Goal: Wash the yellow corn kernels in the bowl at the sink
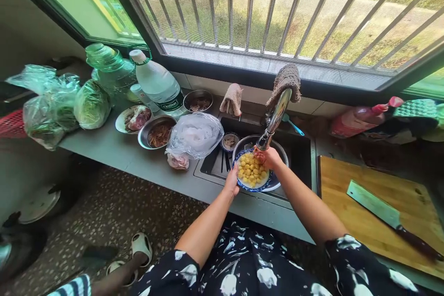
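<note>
Head view of a rinse at the sink. The fingers of the left hand (231, 184) are clamped on the near-left rim of a blue-patterned bowl (265, 186), thumb over the edge; the bowl holds small round yellow pieces (251, 170) and sits over the sink (301, 157), partly above a steel basin (282, 150). The right hand (268, 157) hangs over the far side of the bowl, directly under the spout of the tap (275, 120); its fingers are bent down toward the pieces, but whether they pinch any or merely rest among them cannot be told. No stream of water can be made out.

Judged from this pose, the step goes best with the bowl kept level by the left grip while the right fingers stir lightly, so that no pieces spill over the low rim; the tap's outlet should stay centred above the bowl.

Both forearms reach forward and converge on the bowl, the left from the near-left, the right from the near-right with the wrist flexed downward. A cloth (286, 81) is draped over the tap's neck.

On the bench (114, 148) left of the sink lie a clear bag (194, 135), metal dishes of food (157, 133) and a water bottle (157, 83). To the right, well apart, a cleaver (378, 208) rests on a wooden board (350, 222).
</note>
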The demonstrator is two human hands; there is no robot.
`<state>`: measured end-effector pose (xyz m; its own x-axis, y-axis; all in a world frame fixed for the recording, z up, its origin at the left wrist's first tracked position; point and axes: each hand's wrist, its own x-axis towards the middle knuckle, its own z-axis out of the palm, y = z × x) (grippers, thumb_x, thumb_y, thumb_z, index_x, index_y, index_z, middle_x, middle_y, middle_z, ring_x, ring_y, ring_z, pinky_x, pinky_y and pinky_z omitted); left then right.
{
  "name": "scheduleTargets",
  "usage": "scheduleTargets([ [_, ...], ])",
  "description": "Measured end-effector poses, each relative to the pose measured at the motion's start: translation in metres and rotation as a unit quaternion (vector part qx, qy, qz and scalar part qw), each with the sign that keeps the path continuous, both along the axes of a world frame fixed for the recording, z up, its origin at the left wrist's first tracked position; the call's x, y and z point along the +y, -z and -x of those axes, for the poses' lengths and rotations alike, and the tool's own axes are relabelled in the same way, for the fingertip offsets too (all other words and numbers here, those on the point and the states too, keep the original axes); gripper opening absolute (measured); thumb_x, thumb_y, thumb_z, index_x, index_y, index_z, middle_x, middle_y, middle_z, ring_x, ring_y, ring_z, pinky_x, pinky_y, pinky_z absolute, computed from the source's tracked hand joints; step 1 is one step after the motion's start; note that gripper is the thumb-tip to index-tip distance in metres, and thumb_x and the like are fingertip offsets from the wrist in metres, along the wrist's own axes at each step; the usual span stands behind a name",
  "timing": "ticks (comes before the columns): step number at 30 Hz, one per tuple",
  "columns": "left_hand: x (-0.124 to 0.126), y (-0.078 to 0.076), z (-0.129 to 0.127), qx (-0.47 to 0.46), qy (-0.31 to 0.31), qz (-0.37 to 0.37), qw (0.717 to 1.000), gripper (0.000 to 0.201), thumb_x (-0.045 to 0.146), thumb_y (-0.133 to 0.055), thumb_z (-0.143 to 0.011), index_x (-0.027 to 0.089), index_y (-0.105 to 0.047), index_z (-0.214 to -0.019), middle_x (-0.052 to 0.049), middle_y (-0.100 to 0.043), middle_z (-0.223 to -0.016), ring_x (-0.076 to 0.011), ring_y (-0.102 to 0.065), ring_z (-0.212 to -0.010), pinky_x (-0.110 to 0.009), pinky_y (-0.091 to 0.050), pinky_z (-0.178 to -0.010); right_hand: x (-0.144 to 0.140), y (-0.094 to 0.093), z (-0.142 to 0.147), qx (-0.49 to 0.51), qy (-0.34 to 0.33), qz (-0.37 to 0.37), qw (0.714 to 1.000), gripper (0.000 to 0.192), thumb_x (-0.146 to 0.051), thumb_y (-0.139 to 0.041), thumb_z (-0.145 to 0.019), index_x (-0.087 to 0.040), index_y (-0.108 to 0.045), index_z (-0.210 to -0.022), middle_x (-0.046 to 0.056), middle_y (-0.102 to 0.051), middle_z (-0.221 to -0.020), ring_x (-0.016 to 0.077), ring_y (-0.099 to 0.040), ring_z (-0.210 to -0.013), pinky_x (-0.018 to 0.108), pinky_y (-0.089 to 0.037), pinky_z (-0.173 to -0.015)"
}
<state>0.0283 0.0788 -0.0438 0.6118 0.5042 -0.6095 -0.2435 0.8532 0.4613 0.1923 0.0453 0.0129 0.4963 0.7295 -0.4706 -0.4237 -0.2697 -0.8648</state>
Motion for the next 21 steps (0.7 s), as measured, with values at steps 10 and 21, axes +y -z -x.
scheduleTargets([
  [10,-0.005,0.011,0.057,0.044,-0.070,-0.013,0.997,0.046,0.044,-0.056,-0.075,0.014,-0.050,-0.109,-0.015,-0.057,-0.109,-0.0265,-0.049,-0.106,-0.046,-0.037,-0.093,0.000,0.028,-0.007,0.112,0.022,0.000,0.994,0.019,-0.019,-0.066,-0.061,-0.015,-0.058,-0.078,0.004,-0.062,-0.070,0.0099,-0.055,-0.054,0.019,-0.044,-0.044],
  [21,-0.001,0.018,0.053,0.062,-0.103,-0.006,0.993,0.045,0.043,-0.057,-0.075,0.015,-0.050,-0.109,-0.014,-0.055,-0.111,-0.0263,-0.049,-0.107,-0.045,-0.038,-0.092,-0.007,0.065,0.029,-0.166,0.007,0.000,0.986,0.025,-0.030,-0.055,-0.069,-0.017,-0.056,-0.089,0.002,-0.062,-0.079,0.0148,-0.056,-0.071,0.029,-0.047,-0.067],
])
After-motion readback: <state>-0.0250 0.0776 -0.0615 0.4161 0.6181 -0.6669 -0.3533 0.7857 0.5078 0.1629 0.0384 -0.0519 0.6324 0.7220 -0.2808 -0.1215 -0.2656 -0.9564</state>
